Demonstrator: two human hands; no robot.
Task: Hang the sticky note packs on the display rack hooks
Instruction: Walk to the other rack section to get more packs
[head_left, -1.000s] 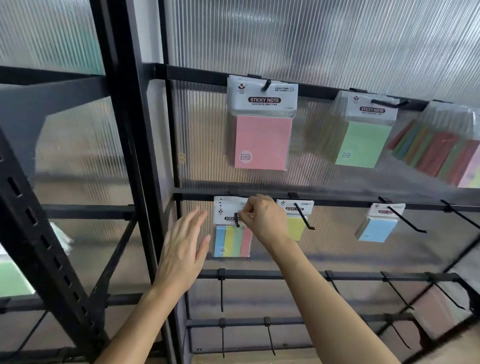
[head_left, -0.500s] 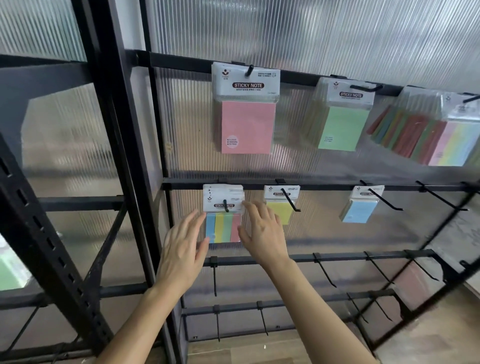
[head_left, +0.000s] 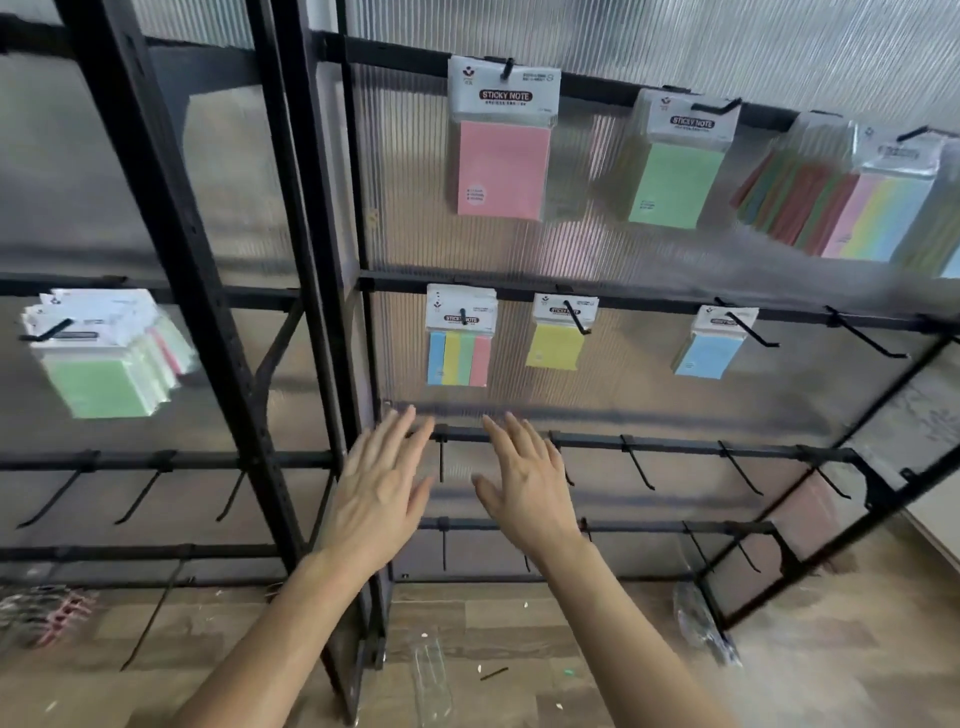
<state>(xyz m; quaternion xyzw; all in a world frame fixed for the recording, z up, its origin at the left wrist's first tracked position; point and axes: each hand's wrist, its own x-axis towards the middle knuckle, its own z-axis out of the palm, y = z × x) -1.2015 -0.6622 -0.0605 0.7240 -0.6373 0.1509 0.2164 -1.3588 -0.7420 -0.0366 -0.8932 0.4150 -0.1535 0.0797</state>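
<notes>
Ribbed translucent panels back the black rack (head_left: 156, 208), which stands on a wood-look floor (head_left: 831, 649) strewn with scraps and a clear wrapper. A second ago the right hand (head_left: 524, 488) was pinching the striped pack (head_left: 459, 358) at its hook (head_left: 463, 316), with the left hand (head_left: 379, 493) spread beside it. Both hands have since let go and dropped in front of the rail below, fingers straight and apart, holding nothing. The striped pack now hangs by itself, leftmost on the middle rail, just beside a yellow pack (head_left: 555, 347) and well apart from a blue pack (head_left: 707, 356). That reads as this pack done and the hands free for another, though no loose pack shows in view. Above hang a pink pack (head_left: 503, 169), a green pack (head_left: 675, 184) and further coloured ones to the right. A bunch of packs (head_left: 104, 358) shares one hook in the left bay. Bare hooks (head_left: 638, 467) line the lower rails.
</notes>
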